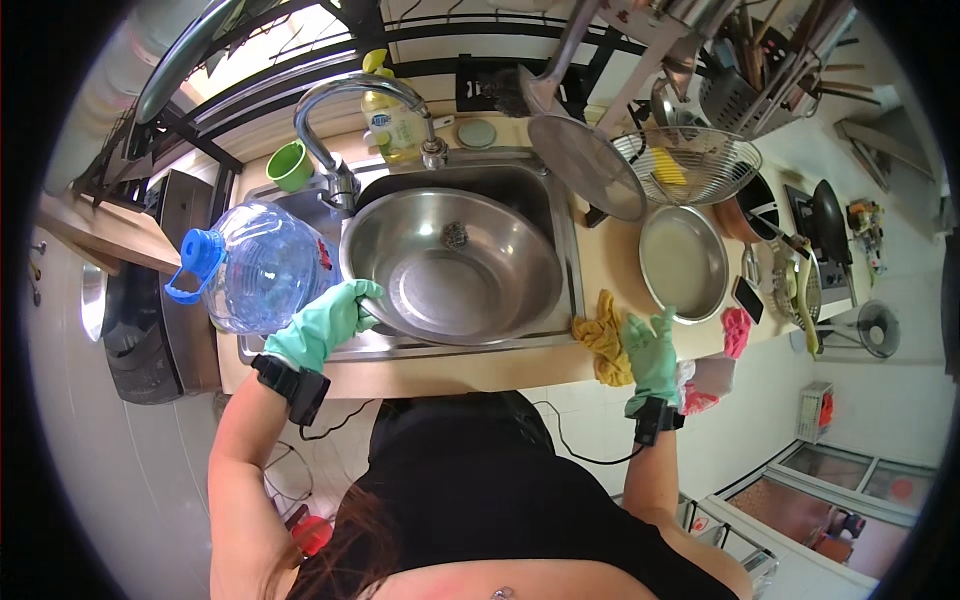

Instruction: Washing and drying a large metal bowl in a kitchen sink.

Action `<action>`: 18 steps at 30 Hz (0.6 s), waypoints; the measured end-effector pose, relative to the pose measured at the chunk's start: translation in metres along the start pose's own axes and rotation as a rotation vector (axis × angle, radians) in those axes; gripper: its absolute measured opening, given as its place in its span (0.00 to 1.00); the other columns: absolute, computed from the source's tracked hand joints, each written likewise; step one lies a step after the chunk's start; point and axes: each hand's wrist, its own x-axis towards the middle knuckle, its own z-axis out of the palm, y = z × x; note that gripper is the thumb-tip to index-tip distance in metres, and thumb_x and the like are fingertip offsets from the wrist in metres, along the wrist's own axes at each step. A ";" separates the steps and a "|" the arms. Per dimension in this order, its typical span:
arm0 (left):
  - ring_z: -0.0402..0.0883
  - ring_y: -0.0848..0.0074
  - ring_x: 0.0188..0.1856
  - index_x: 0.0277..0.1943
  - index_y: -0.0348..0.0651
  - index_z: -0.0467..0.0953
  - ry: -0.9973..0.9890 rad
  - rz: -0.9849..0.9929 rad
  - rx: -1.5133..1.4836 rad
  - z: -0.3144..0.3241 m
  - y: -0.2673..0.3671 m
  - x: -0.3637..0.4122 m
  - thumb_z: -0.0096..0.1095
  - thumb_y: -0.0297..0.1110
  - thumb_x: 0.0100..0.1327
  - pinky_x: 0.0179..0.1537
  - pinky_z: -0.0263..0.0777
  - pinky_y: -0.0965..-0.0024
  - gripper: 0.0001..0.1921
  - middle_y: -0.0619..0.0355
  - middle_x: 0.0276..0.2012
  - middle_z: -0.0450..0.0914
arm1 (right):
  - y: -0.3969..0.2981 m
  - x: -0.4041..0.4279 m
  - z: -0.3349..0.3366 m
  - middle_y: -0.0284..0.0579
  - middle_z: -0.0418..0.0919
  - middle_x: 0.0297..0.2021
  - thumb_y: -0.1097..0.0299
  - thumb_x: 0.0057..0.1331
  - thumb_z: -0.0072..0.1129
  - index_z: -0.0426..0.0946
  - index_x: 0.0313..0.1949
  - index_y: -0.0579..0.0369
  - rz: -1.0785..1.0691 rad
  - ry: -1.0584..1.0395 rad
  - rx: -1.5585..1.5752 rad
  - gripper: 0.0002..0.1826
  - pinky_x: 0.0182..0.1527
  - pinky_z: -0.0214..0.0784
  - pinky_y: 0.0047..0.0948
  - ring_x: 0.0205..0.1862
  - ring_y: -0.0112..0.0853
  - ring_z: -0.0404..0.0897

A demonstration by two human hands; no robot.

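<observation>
My left hand (pixel 324 319), in a green rubber glove, grips the left rim of a large stainless steel basin (pixel 499 289). The basin sits over the sink, and a steel wool scrubber (pixel 454 235) lies inside it. My right hand (pixel 649 356), gloved alike, is by the near rim of a smaller round steel pan (pixel 682 259) of cloudy liquid. Its fingers are apart, and I cannot tell whether the fingertips touch that rim. A crumpled yellow cloth (pixel 606 341) lies just left of this hand.
Left of the basin lies a large clear plastic water bottle (pixel 262 274). A chrome faucet (pixel 341 184) arches over the basin's back. Behind the pan are a wire basket (pixel 724 196) and a round mesh strainer (pixel 586 166). A phone (pixel 748 298) and a pink cloth (pixel 736 332) lie right.
</observation>
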 end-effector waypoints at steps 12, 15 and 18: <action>0.86 0.68 0.38 0.50 0.39 0.79 -0.086 0.941 1.308 0.021 0.017 -0.017 0.76 0.23 0.59 0.42 0.80 0.66 0.16 0.56 0.36 0.82 | -0.016 0.119 -0.105 0.49 0.79 0.35 0.73 0.73 0.58 0.77 0.42 0.63 -0.104 0.203 0.397 0.05 0.47 0.84 0.42 0.38 0.41 0.81; 0.83 0.70 0.33 0.49 0.39 0.81 -0.078 0.868 1.110 -0.001 0.001 -0.027 0.74 0.25 0.61 0.37 0.78 0.66 0.13 0.56 0.33 0.82 | -0.012 0.101 -0.059 0.48 0.80 0.38 0.75 0.73 0.57 0.76 0.43 0.62 -0.101 0.189 0.300 0.04 0.43 0.85 0.43 0.37 0.42 0.83; 0.83 0.71 0.38 0.47 0.41 0.82 0.016 0.033 0.024 0.002 0.004 -0.025 0.69 0.32 0.65 0.41 0.78 0.66 0.10 0.57 0.36 0.84 | -0.016 0.096 -0.058 0.48 0.80 0.39 0.75 0.72 0.57 0.76 0.46 0.62 -0.144 0.236 0.193 0.06 0.44 0.85 0.45 0.37 0.42 0.83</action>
